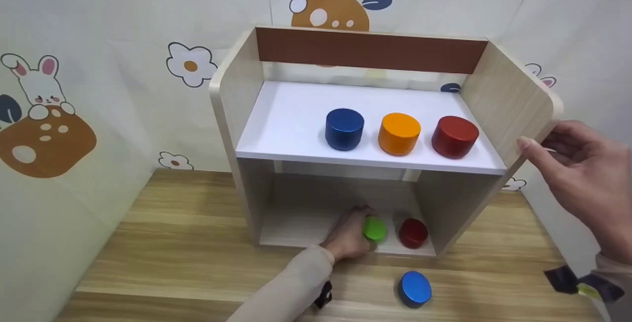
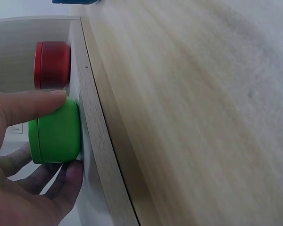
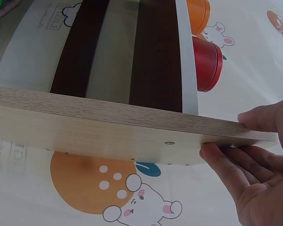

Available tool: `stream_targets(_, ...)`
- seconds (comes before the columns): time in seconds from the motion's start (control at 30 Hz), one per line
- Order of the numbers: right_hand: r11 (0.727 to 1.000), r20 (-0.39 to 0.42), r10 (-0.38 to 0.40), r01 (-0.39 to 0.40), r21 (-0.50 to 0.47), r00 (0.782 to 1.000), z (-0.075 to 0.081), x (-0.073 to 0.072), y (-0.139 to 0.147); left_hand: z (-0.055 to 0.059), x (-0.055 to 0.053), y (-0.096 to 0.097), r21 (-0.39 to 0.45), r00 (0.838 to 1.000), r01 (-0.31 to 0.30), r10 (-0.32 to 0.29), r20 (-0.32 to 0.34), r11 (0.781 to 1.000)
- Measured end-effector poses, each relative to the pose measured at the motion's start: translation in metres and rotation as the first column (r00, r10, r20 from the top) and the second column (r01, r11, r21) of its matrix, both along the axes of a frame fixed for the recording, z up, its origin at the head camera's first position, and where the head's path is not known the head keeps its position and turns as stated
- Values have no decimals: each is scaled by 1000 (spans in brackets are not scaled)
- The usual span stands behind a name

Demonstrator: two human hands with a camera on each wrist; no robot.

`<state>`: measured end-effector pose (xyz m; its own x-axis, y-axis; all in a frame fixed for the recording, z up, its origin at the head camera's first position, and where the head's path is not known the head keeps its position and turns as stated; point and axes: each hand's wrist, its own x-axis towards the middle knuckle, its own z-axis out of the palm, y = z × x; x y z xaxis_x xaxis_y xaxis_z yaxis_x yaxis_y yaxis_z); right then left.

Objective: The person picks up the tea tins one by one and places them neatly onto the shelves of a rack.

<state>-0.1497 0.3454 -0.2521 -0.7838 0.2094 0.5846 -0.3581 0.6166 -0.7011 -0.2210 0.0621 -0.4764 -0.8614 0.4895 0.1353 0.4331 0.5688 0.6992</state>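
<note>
My left hand is inside the lower level of the wooden shelf unit. Its thumb and fingers hold a round green tin, which sits at the front edge of the bottom board. Beside it stands a dark red tin, a short gap away. My right hand grips the front edge of the unit's right side panel, thumb on one face and fingers on the other. On the white upper shelf stand a dark blue tin, an orange tin and a red tin in a row.
A bright blue tin lies on the wood-grain table in front of the unit. Behind the unit is a wall covering printed with rabbits and flowers. A brown board crosses the unit's back at the top.
</note>
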Motion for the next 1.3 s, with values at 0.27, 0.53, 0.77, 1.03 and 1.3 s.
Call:
stream_targets(0.27,1000,-11,2,-2,20,1000,0,-1,0,-1,0,1,-16,1000,-7,8,26,1000)
stream_targets(0.53,1000,-3,-6,6,24,1000,-2,0,0,0,1,-4,1,1000,20,-20,-23,1000)
stream_targets(0.77,999,4,-15,15,44,1000,-3,-1,0,2,7,-17,40,994,25,-21,-111,999)
stream_targets(1.03,999,34,-32,31,43,999,-3,-1,0,5,23,-34,96,995,-7,17,-98,995)
stream_targets(1.3,999,34,-29,28,42,999,-4,-2,0,4,48,-38,55,998,-52,54,-43,997)
